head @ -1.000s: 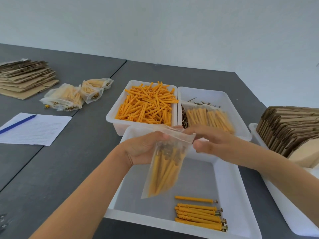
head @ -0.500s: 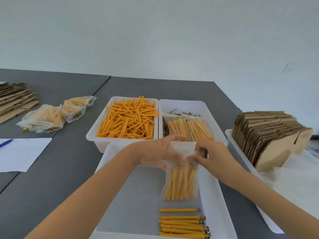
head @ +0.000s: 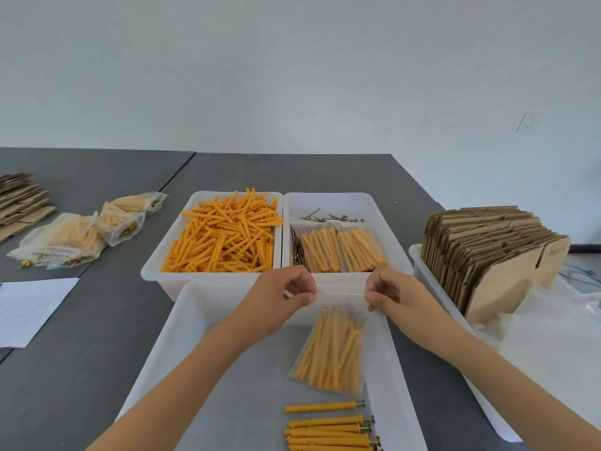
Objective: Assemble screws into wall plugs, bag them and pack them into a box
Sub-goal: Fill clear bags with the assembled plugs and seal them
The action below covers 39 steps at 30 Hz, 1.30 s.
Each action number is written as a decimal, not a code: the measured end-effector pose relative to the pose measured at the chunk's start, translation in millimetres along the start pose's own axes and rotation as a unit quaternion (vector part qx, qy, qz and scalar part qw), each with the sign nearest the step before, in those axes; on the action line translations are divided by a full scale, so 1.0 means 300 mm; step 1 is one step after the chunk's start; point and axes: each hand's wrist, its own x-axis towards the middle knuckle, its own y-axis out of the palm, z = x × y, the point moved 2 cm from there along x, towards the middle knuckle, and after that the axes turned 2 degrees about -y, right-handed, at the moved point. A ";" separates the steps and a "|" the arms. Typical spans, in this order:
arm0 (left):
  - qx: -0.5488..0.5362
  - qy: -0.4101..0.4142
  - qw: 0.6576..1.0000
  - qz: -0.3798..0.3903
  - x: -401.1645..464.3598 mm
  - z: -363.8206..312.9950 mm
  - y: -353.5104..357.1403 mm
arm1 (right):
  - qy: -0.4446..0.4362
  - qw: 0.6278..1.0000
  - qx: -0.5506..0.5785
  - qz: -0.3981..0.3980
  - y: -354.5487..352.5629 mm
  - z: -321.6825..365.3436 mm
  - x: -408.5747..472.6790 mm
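A clear plastic bag (head: 331,349) filled with orange wall plugs with screws hangs over the near white tray (head: 169,340). My left hand (head: 279,297) pinches the bag's top left corner and my right hand (head: 390,294) pinches its top right corner, stretching the top edge between them. Several assembled plugs with screws (head: 328,431) lie in the tray below the bag. Behind it, one tray holds loose orange plugs (head: 227,236), and another holds loose screws (head: 331,218) and two filled bags (head: 341,250).
Flat cardboard boxes (head: 487,252) stand in a white tray (head: 419,262) at the right. Several filled bags (head: 81,232) lie on the grey table at the left, with more flat cardboard (head: 19,200) and a sheet of paper (head: 29,307).
My hands have slid apart along the bag's top edge, from close together to its two corners. The bag now hangs lower and straighter over the near tray. The view has tilted upward.
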 end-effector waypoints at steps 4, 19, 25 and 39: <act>0.029 0.035 0.997 -0.062 0.018 -0.031 -0.012 | -0.014 0.999 -0.024 -0.042 -0.013 0.016 0.001; 0.078 0.112 0.983 -0.123 0.060 -0.036 -0.020 | 0.030 0.991 -0.009 -0.133 -0.012 -0.009 0.028; 0.067 0.047 0.987 -0.135 0.059 -0.027 -0.011 | 0.057 0.985 0.057 -0.150 -0.005 -0.015 0.020; -0.067 -0.024 0.983 -0.167 0.056 -0.002 -0.010 | 0.085 0.976 0.073 -0.186 0.033 -0.023 -0.004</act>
